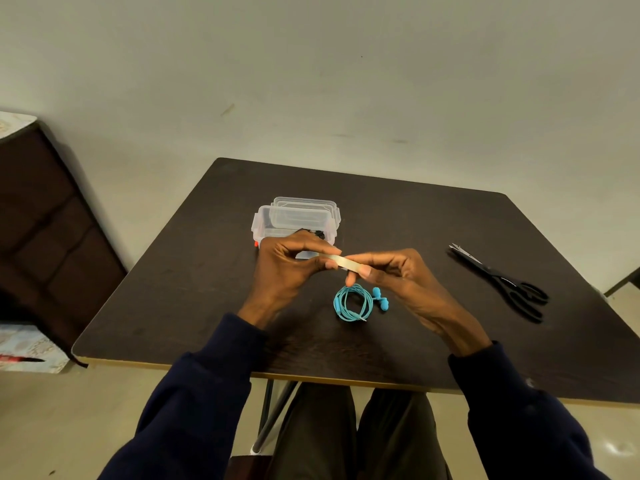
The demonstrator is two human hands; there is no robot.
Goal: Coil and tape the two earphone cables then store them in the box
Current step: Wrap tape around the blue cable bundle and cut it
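While both of my hands are raised just above the dark tabletop (415, 220), I hold a short strip of pale tape (343, 262) stretched between them, directly in front of the clear plastic box (294, 220). My left hand (287, 268) has its fingers curled and pinches one end of the strip between thumb and forefinger. My right hand (398, 275) pinches the other end the same way, with its remaining fingers loosely bent.

The blue earphone cable (351, 304) lies on the tabletop in a loose round coil, in front of the box and slightly to its right, just under the fingertips of my right hand. I cannot tell whether a finger touches it. Its two blue earbuds (381, 299) rest just beside the coil, on its right side.

The box stands open, and its clear lid (304, 202) sits against its far side. A dark thing (316, 233) shows inside the box at the near wall, half hidden by my left hand and too small to name for certain. A small orange-red object (256, 243) peeks out at the box's front left corner. Black scissors (502, 282) lie closed, well to the right of the box, handles toward me. Dark blue sleeves (214, 375) cover both of my forearms.
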